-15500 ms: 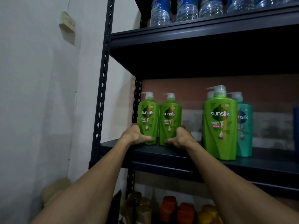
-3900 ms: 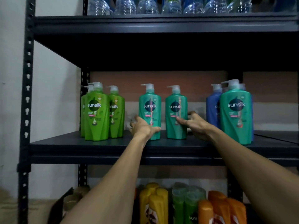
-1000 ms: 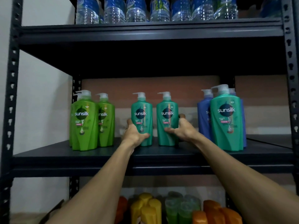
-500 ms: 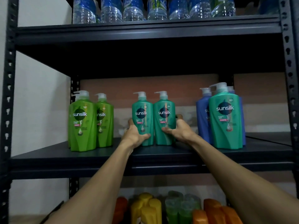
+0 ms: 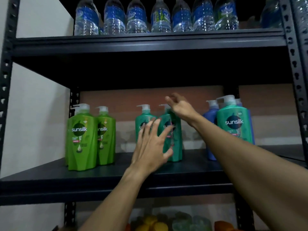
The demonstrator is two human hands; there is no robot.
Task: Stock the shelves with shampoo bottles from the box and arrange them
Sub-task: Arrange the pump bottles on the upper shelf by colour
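Two teal shampoo bottles stand side by side in the middle of the dark shelf. My left hand hovers in front of them with fingers spread and holds nothing. My right hand is raised above the right teal bottle's pump, fingers loose and empty. Two light green bottles stand at the left. At the right, a larger teal bottle stands in front of blue bottles.
Water bottles line the shelf above. Yellow, green and orange bottles fill the shelf below. Perforated steel uprights frame the rack, with a white wall at the left.
Both hands have let go of the two teal bottles. The left hand drew back toward me with fingers spread, and the right hand lifted above the pumps.
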